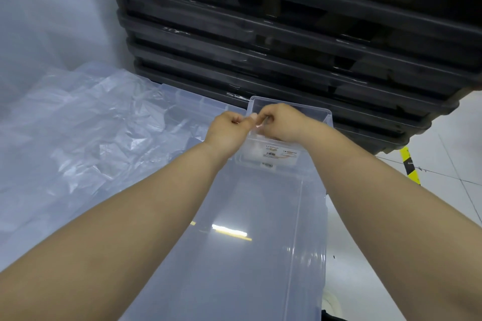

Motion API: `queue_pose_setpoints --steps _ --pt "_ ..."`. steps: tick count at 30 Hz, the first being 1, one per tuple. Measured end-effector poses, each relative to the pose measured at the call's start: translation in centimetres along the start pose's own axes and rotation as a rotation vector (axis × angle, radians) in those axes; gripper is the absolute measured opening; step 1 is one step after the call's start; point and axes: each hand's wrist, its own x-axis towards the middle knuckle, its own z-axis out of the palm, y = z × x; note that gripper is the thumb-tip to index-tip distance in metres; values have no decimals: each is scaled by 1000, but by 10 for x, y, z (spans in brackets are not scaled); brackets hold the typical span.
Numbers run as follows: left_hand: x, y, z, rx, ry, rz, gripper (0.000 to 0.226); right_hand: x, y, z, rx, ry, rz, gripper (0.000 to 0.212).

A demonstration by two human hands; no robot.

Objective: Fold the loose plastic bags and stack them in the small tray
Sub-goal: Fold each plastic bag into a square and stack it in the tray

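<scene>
A small clear plastic tray [323,115] with a barcode label stands at the far end of a large translucent lid. My left hand [229,126] and my right hand [280,122] meet over the tray, fingers curled, pinching a small folded piece of clear plastic bag [258,122] between them. The bag is mostly hidden by my fingers. A heap of loose, crumpled clear plastic bags [86,128] lies to the left.
A tall stack of black plastic crates [287,41] rises directly behind the tray. The large translucent lid or bin [247,242] stretches toward me under my forearms. White tiled floor and a yellow-black striped post [410,164] are at the right.
</scene>
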Motion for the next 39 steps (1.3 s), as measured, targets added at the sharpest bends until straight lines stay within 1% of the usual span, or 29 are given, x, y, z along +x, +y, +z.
queue_pose_setpoints --steps 3,6,9,11,13,15,17,18,20,23,25,26,27,28,29,30,31,32,33,35,36,37,38,39 --pt "-15 1 -14 75 5 59 24 -18 -6 -10 98 136 -28 10" --pt "-39 -9 -38 197 -25 119 26 -40 -15 -17 131 269 -57 13" --pt "-70 -32 -68 401 -103 169 24 -62 -25 -11 127 405 -69 16" --pt "-90 -49 -89 552 -133 182 25 -75 -36 5 126 429 -69 18" --pt "-108 -65 -110 739 -140 215 28 -87 -46 31 70 359 -130 22" --pt "-119 -80 -128 895 -130 240 34 -95 -55 64 -54 184 -217 33" --pt "-126 -90 -144 976 -120 228 42 -99 -60 95 -146 20 -260 46" --pt "-128 -95 -150 997 -112 218 45 -100 -61 108 -166 -29 -252 52" --pt "-129 -104 -161 1021 -91 196 53 -100 -59 125 -201 -64 -223 57" --pt "-128 -117 -170 1031 -80 149 64 -100 -54 138 -272 -37 -229 56" --pt "-124 -125 -169 1081 -84 155 68 -100 -55 140 -306 -37 -227 58" --pt "-123 -128 -167 1115 -84 168 70 -99 -55 141 -319 -32 -226 65" --pt "-122 -131 -166 1109 -63 189 71 -99 -55 141 -317 -17 -231 80" --pt "-121 -130 -166 1097 -42 230 69 -98 -55 142 -316 -14 -225 93" --pt "-120 -130 -165 1059 -19 305 58 -98 -55 143 -318 -9 -221 99" --pt "-118 -132 -166 1040 31 400 42 -98 -54 145 -315 2 -221 98" --pt "-117 -134 -168 1034 81 459 28 -98 -54 145 -301 18 -223 91" --pt "-117 -134 -169 1021 128 501 18 -98 -55 145 -280 29 -227 82" --pt "-118 -134 -170 990 140 507 12 -99 -56 144 -254 36 -229 73" --pt "-118 -135 -169 955 140 512 6 -100 -61 141 -146 60 -195 56" --pt "-117 -138 -169 954 146 522 5 -101 -65 141 -101 71 -181 55" --pt "-116 -139 -169 952 146 520 5 -102 -69 141 -99 84 -179 59" --pt "-115 -140 -169 948 153 523 5 -102 -74 143 -132 100 -184 62" --pt "-116 -139 -170 937 154 512 5 -101 -79 145 -172 110 -185 62"
